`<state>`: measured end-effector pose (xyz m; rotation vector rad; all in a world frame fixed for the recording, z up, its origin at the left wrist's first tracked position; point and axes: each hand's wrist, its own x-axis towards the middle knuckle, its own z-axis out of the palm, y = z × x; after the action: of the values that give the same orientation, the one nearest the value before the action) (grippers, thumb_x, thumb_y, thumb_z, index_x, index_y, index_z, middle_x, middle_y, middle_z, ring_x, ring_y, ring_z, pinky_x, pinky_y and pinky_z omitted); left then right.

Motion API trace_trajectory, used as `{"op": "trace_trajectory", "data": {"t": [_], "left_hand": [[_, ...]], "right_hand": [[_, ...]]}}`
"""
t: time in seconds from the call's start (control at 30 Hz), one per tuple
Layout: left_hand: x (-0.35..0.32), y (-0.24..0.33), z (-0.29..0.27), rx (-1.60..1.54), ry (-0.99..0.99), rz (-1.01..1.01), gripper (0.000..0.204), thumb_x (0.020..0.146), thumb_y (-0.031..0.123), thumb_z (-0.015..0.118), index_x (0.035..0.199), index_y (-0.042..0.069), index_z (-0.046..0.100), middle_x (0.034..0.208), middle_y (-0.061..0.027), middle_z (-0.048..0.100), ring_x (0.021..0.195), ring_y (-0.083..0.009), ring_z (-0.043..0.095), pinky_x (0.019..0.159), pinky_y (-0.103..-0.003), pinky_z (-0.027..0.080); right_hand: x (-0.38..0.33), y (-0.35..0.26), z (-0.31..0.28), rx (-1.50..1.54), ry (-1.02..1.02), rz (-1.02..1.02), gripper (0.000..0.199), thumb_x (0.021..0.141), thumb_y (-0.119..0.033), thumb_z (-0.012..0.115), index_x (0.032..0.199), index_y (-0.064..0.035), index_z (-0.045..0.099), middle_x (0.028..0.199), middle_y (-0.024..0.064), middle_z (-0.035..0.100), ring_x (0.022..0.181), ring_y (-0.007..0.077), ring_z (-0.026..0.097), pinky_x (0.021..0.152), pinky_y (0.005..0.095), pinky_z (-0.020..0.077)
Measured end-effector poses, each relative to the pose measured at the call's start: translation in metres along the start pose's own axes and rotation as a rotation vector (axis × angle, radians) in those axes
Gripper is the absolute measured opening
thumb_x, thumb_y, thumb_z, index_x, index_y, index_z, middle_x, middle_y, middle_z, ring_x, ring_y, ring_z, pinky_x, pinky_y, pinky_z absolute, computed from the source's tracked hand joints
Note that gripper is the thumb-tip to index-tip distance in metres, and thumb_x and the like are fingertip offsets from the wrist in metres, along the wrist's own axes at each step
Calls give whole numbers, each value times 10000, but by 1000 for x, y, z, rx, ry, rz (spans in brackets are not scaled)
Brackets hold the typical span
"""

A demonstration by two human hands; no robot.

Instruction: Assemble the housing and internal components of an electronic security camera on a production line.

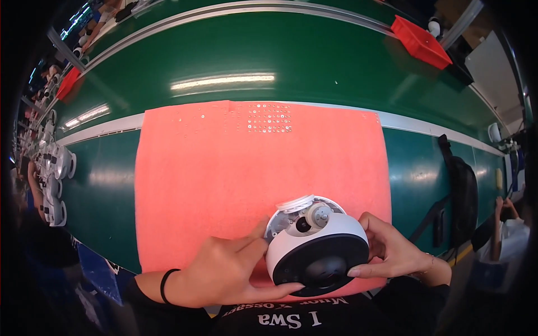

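Note:
Between my two hands, close to my body, is a white security camera housing [350, 228] with a round black front face turned toward me. Its far side is uncovered, and a silver motor [319, 215] and other inner parts show there. A white ring-shaped piece [297, 204] sits at the far rim. My left hand [232, 269] grips the left side, thumb along the lower edge of the black face. My right hand [392, 249] holds the right side, thumb on the black face and fingers curled behind the shell. The unit rests on or just above a pink foam mat [196, 179]; which one, I cannot tell.
Rows of small metal screws [270, 117] lie at the mat's far edge. Beyond runs a green conveyor belt [314, 56], with a red tray [420, 42] at far right. White camera parts [53, 185] stand at left; a black strap-like item [462, 190] lies right. Other people work at both sides.

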<state>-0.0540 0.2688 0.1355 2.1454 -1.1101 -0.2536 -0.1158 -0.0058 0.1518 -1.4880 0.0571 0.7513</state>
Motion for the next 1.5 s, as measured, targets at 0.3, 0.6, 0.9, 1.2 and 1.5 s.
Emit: {"op": "trace_trajectory", "data": {"t": [0.3,0.6,0.9,1.2,1.5], "left_hand": [[9,-2,-7,118,-104,-112,584,702,548,717,609,-11,575,429,-79,475,351,-255,486,385,-326,421],[20,-5,-10,197,-180,-153,619,699,580,694,530,5,538,393,-97,439,347,-272,482,381,-345,413],[22,0,-13,137,-208,-167,585,699,549,707,548,5,553,411,-114,452,377,-295,499,406,-347,425],[23,-2,-13,128,-217,-169,560,700,525,712,583,-10,589,423,-127,463,390,-295,509,411,-353,417],[24,-2,-16,122,-277,-186,583,720,546,687,573,-10,588,427,-131,471,400,-299,520,419,-364,418]], "right_hand": [[30,-12,-17,-591,164,-211,405,882,-268,594,609,14,495,504,114,454,426,212,499,438,324,342],[39,-8,-22,-1081,192,-385,328,860,-302,590,687,-25,562,651,121,572,505,291,540,487,384,417],[25,-16,13,-1065,196,-872,436,688,-235,722,1065,-34,634,945,68,561,892,234,540,768,349,430],[28,-22,12,-964,-62,-897,511,715,-189,687,1182,-9,582,1218,186,536,1077,297,545,841,399,423],[22,-21,14,-1175,-38,-903,503,740,-170,615,1213,-13,555,1192,164,551,1054,268,548,845,380,429]]}}
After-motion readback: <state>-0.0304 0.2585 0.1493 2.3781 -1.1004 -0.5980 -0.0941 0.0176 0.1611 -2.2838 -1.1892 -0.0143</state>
